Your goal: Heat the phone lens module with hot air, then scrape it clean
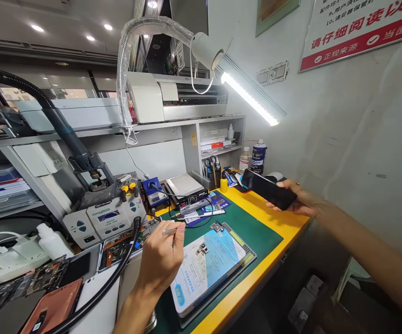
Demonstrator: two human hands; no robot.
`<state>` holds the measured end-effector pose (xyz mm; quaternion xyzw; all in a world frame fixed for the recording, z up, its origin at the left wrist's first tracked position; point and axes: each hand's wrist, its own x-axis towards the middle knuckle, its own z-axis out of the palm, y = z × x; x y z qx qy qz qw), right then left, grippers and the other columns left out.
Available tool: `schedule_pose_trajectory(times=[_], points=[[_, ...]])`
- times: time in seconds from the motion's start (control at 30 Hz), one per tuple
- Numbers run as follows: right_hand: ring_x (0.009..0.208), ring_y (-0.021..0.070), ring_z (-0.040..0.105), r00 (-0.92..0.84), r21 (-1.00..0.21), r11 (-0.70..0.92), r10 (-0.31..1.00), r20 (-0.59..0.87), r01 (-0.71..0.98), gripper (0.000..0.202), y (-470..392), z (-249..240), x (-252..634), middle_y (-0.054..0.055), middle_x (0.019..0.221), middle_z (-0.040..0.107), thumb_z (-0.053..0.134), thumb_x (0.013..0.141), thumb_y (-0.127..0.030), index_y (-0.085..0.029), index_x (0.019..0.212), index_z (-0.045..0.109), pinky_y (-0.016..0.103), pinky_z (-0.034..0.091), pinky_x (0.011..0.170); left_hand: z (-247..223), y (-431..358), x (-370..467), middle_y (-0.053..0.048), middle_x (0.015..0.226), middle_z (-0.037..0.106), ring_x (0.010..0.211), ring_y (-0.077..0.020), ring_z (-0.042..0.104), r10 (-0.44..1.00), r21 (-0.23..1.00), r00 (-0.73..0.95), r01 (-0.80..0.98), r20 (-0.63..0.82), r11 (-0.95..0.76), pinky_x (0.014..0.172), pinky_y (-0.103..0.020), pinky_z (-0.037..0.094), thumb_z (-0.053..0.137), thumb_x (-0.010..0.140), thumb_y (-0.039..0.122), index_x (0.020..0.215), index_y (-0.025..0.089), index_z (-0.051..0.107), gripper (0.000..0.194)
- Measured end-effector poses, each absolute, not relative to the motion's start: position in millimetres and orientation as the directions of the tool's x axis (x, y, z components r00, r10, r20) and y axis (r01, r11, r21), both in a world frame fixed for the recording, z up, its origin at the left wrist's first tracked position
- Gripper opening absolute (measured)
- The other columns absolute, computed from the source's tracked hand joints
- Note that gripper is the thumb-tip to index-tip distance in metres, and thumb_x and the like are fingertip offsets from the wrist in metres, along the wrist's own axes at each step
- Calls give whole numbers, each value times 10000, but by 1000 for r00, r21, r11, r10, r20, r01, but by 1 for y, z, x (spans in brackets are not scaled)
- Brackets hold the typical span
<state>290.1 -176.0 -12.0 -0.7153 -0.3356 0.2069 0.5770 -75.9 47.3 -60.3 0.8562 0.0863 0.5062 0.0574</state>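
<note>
My right hand (300, 199) grips one end of a black smartphone (268, 188) and holds it up over the yellow right end of the bench. My left hand (164, 255) is closed around a thin silver tool (169, 231), perhaps tweezers; most of it is hidden by the fingers. Beside that hand lies a blue and white printed booklet (211, 262) on a dark perforated pad. A small camera module (203, 249) rests on the booklet. Another small metal part (216, 226) sits at the booklet's far edge.
A green mat (263, 232) covers the yellow bench (233, 315). On the left stand a rework station (108, 220), its black hose (106, 287) and opened phone parts (41, 278). A lit lamp (249, 99) hangs above. A spray can (258, 157) and bottle (244, 160) stand at the back.
</note>
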Motion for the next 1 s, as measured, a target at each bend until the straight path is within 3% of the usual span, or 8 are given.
schedule_pose_trajectory(times=[0.13,0.3,0.43,0.57,0.67,0.77,1.0], points=[[1092,263,707,591,-994,-111,802,-85,8,360,-180,-10,274,106,1324,679,677,1023,-361,-176,1331,655,468,612,917,-59,47,-76,-30,960,712,850,-165,698,197,184,461,75,865,-980,794,-354,616,638,1031,319,1035,157,690,170],[1103,262,703,546,-993,-71,830,-112,-96,369,-176,-9,259,111,1337,672,675,1025,-358,-179,1347,643,472,612,921,-59,46,-75,-21,924,707,838,-163,698,203,193,455,67,867,-979,793,-355,613,635,1033,308,1011,152,689,166],[1118,263,700,565,-996,-83,821,-81,-23,371,-178,-7,257,114,1353,667,677,1025,-352,-186,1354,637,475,609,931,-56,44,-76,-23,931,716,858,-170,707,242,239,455,65,857,-969,819,-371,614,637,1032,309,1004,149,695,172],[1108,253,702,618,-967,-192,784,-50,165,341,-184,-10,263,111,1342,674,668,1031,-355,-195,1332,652,461,609,929,-54,42,-77,-33,955,734,872,-172,719,360,360,451,89,817,-929,831,-375,620,628,1039,330,999,149,705,200],[1109,253,699,691,-865,-350,723,-6,358,316,-189,-16,265,104,1342,675,662,1035,-358,-203,1310,667,453,607,935,-52,42,-77,-39,970,745,897,-181,729,484,479,443,132,755,-868,864,-397,620,624,1041,345,1008,147,714,220],[1127,266,691,746,-687,-512,662,65,515,324,-195,-27,261,100,1353,669,667,1030,-360,-201,1312,667,463,601,946,-52,42,-76,-47,991,751,937,-194,732,583,578,436,162,685,-800,891,-417,612,621,1041,372,1015,147,719,247],[1113,255,698,730,-314,-670,672,128,672,279,-195,-47,257,87,1318,686,659,1036,-366,-225,1275,686,427,600,935,-51,38,-73,-63,1052,750,951,-198,727,670,685,457,164,585,-710,876,-412,610,640,1025,406,1020,142,713,274]])
